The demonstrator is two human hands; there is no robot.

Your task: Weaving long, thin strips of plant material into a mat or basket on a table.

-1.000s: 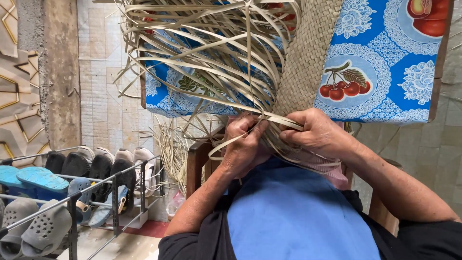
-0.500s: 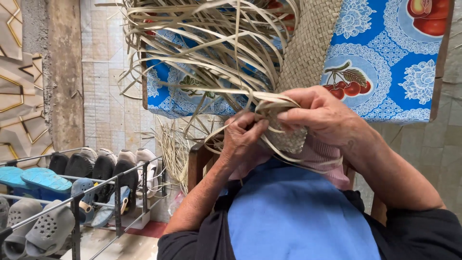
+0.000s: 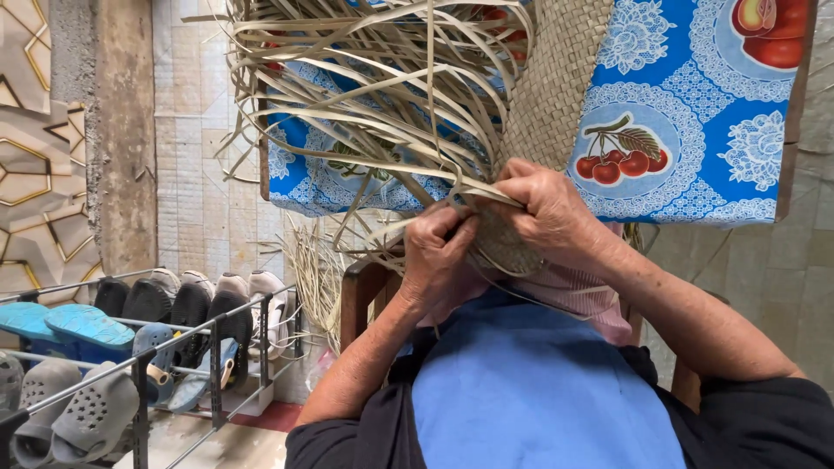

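Many loose palm strips (image 3: 365, 104) remain unwoven beyond the finished woven band (image 3: 556, 78); its edge is gripped by the right hand (image 3: 547, 213), while strips are pinched by the left hand (image 3: 439, 260).

Both forearms reach forward, left hand (image 3: 440, 260) and right hand (image 3: 547, 213) close together, fingers curled shut

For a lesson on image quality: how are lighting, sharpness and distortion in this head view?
Head view: soft, even daylight, no glare; left hand, right hand and woven palm strip sharp; shoe rack at the edge looks stretched by the wide lens; faint shadows only.
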